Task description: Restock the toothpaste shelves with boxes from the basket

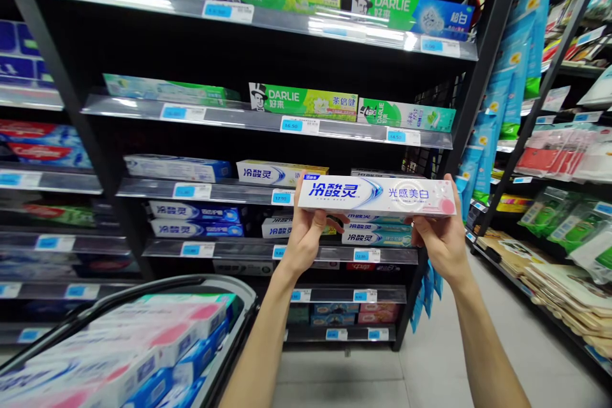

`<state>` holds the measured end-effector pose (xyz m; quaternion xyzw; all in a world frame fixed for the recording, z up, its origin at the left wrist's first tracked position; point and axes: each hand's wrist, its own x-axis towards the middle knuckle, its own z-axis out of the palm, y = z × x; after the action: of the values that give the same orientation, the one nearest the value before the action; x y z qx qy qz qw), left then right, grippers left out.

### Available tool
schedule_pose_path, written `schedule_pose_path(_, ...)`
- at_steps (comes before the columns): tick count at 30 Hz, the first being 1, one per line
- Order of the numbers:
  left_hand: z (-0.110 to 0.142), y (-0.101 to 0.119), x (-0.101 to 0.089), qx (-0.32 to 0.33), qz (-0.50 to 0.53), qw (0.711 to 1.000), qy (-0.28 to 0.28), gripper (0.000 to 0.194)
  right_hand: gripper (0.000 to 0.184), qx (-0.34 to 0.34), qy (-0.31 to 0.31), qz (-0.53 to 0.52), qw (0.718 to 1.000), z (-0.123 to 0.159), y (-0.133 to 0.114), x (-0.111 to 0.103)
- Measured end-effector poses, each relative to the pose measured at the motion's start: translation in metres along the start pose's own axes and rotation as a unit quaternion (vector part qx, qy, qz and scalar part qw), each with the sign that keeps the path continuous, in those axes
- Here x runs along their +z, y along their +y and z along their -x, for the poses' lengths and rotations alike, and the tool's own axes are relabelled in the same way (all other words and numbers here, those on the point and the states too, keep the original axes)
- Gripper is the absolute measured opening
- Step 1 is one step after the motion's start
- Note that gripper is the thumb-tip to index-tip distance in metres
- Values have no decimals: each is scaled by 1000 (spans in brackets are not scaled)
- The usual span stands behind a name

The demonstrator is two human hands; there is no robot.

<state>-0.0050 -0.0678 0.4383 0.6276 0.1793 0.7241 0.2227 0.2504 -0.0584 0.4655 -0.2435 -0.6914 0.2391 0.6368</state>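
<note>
A pale tiled shop floor (354, 376) runs beneath tall black metal shelving (287, 20) on the far side, where green-and-white toothpaste cartons (303, 102) lie lengthwise, likely so their labels read easily. Near left, a grey-rimmed plastic basket (220, 280) holds pink-ended white cartons (186, 331) in rows, seemingly to save space. Centrally, before the lower shelves, the left hand (303, 239) and right hand (442, 245) grip opposite ends of a long white blue-lettered carton (377, 194), probably to keep it level.
</note>
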Motion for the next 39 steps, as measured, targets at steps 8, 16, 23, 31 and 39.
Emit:
schedule_pose_path(8,3,-7,-4,-11,-17,1000,10,81,94,-7,-2,13,1000,-3,5,-1)
schedule_pose_path(16,4,-14,-4,1,-48,998,41,73,94,0,9,17,1000,-1,8,2)
schedule_pose_path(23,2,-15,-10,9,-60,997,47,76,88,-2,23,46,999,-5,16,-2)
schedule_pose_path(31,3,-1,-1,5,-131,990,42,66,64,26,84,74,993,-8,22,-9)
schedule_pose_path(39,1,7,4,-20,-168,979,111,49,111,-3,18,112,994,-4,9,-7)
